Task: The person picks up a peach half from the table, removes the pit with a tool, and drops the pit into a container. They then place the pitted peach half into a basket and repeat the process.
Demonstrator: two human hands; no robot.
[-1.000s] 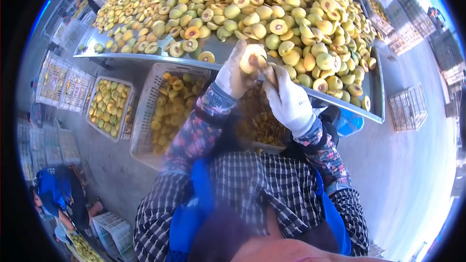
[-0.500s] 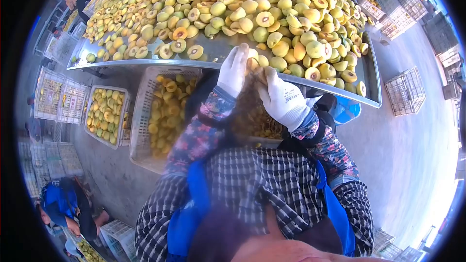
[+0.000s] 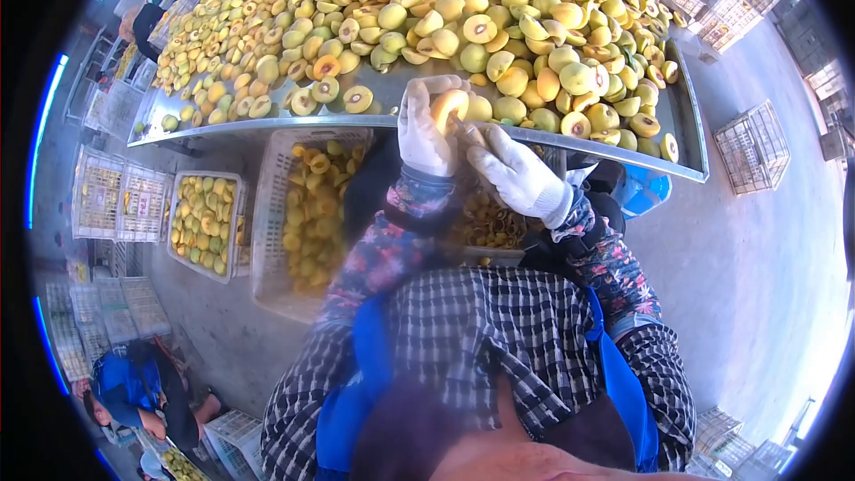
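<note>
Both my hands, in white gloves, meet at the near edge of a metal table [image 3: 294, 125] heaped with halved yellow peaches [image 3: 427, 22]. My left hand [image 3: 424, 132] is closed around a peach half [image 3: 450, 108], its orange cut side showing. My right hand [image 3: 517, 180] is closed just beside it, fingertips pointing at the fruit. Something small and dark seems to lie in its fingers, too blurred to name. Below my hands a crate [image 3: 490, 254] holds brownish pits or scraps, partly hidden by my arms.
A white crate [image 3: 265, 214] of peach halves stands left under the table edge, with another peach-filled crate [image 3: 234, 224] beyond it. A blue container [image 3: 643, 191] sits under the table at right. A crate [image 3: 753, 147] stands on the right floor. A person [image 3: 134, 383] sits at lower left.
My left hand has turned, so the peach half's orange cut side now shows. My right hand has moved slightly down and right. The view has shifted a little.
</note>
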